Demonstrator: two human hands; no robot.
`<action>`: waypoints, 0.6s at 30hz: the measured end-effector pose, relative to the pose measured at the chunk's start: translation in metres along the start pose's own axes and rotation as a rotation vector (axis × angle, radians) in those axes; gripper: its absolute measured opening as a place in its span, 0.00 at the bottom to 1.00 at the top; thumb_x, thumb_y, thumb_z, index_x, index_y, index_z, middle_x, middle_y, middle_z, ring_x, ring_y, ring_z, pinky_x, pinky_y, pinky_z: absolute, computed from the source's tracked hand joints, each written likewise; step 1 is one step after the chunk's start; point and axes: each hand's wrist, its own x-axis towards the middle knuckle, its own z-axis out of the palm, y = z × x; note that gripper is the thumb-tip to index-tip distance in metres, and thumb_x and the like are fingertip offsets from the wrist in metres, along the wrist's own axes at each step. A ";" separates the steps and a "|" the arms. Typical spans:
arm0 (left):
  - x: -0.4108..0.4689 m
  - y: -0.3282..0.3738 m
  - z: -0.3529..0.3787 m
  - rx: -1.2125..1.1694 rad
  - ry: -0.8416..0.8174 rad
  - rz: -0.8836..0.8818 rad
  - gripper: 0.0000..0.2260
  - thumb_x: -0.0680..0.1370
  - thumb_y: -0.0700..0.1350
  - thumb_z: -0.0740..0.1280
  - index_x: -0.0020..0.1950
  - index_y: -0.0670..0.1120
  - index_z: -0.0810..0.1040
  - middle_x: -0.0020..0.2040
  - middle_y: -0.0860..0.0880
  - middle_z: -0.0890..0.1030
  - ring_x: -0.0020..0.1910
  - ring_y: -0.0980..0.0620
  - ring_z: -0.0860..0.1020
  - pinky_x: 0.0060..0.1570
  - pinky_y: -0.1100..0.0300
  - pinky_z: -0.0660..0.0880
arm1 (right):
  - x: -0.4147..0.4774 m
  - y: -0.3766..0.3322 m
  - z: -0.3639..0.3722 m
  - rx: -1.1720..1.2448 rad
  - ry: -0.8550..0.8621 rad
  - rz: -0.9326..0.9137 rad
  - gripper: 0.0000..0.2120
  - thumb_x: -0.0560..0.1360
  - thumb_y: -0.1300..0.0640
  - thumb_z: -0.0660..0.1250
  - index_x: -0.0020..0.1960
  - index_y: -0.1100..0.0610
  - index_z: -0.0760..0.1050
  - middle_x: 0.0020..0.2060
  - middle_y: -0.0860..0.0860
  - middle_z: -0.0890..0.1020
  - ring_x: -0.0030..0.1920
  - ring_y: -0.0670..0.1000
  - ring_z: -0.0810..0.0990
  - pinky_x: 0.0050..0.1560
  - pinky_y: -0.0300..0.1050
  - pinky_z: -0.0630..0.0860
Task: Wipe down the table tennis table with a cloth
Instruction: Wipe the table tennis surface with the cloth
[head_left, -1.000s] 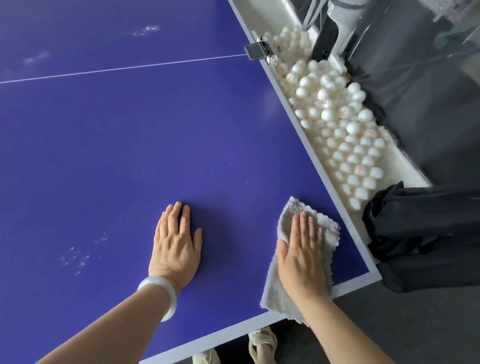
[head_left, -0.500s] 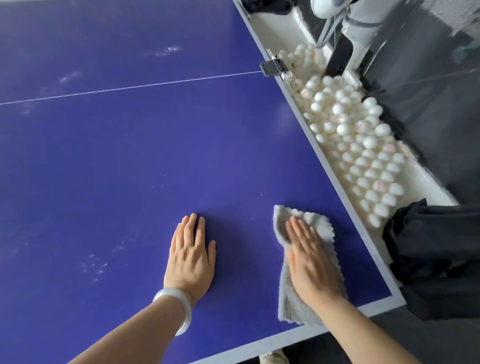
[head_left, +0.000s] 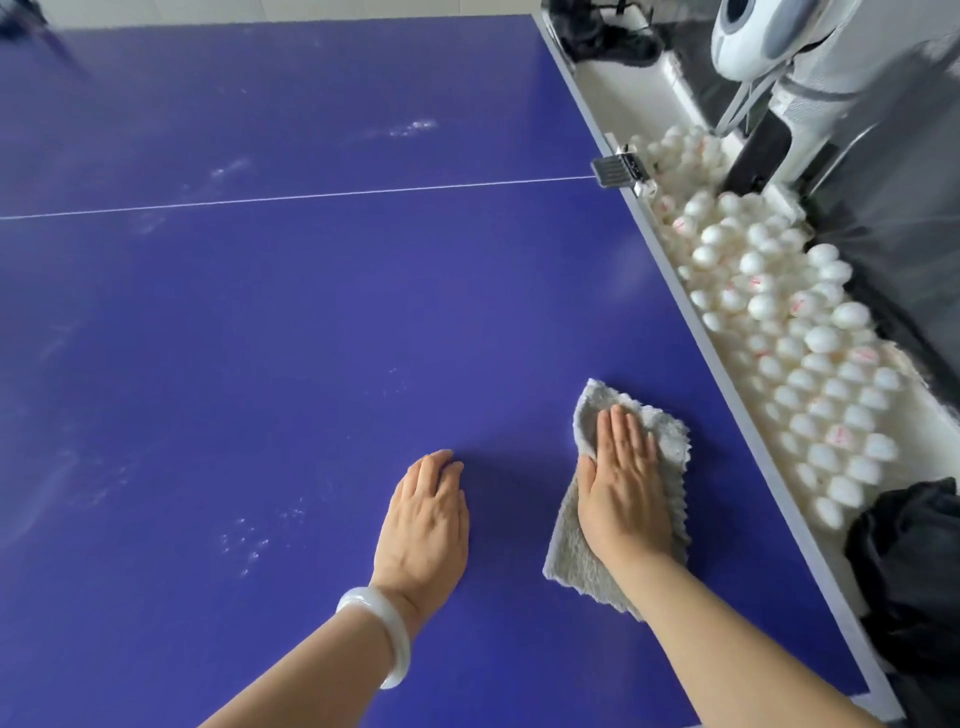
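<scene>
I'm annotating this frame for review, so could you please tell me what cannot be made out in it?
The table beneath the cloth: head view, covered by cloth and right hand.
Red print on the balls: head view, too small and blurred.
The black fabric: head view, cut off by the right edge.
The white machine: head view, cut off by the top edge.

Count log.
- 1 surface (head_left: 311, 338), blue, with 1 white line (head_left: 311, 196) across it toward 12 o'clock.
- 2 hands: left hand (head_left: 426, 519) at 6 o'clock, right hand (head_left: 623, 493) at 5 o'clock.
- 1 cloth (head_left: 667, 434), grey.
- 1 bracelet (head_left: 363, 597), white.
- 1 clamp (head_left: 618, 169) at 2 o'clock.
- 1 tray (head_left: 613, 83) along the 3 o'clock edge.
- The balls (head_left: 821, 338) are white, piled and overlapping. An exact count is not resolvable, but there are more than 50.
- 2 dark fabric bundles (head_left: 914, 561), at 4 and 1 o'clock.
</scene>
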 end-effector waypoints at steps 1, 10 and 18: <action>0.006 0.000 -0.003 0.008 0.004 0.021 0.14 0.76 0.35 0.63 0.61 0.36 0.78 0.62 0.41 0.78 0.60 0.39 0.78 0.62 0.49 0.75 | 0.010 0.000 -0.002 0.005 0.002 0.050 0.27 0.85 0.52 0.46 0.80 0.61 0.48 0.80 0.57 0.50 0.81 0.54 0.47 0.80 0.51 0.41; 0.089 -0.009 0.025 0.099 -0.030 -0.036 0.22 0.81 0.44 0.62 0.73 0.36 0.68 0.74 0.39 0.67 0.75 0.41 0.64 0.76 0.51 0.55 | 0.111 -0.006 0.007 -0.013 -0.015 -0.026 0.28 0.85 0.52 0.45 0.81 0.62 0.46 0.81 0.56 0.49 0.81 0.52 0.44 0.79 0.51 0.40; 0.092 -0.009 0.024 0.093 -0.016 -0.068 0.21 0.80 0.43 0.59 0.72 0.36 0.69 0.73 0.40 0.69 0.73 0.41 0.67 0.75 0.48 0.60 | 0.046 0.002 0.002 -0.004 -0.097 -0.569 0.27 0.84 0.50 0.46 0.79 0.61 0.58 0.79 0.55 0.57 0.80 0.53 0.55 0.77 0.53 0.53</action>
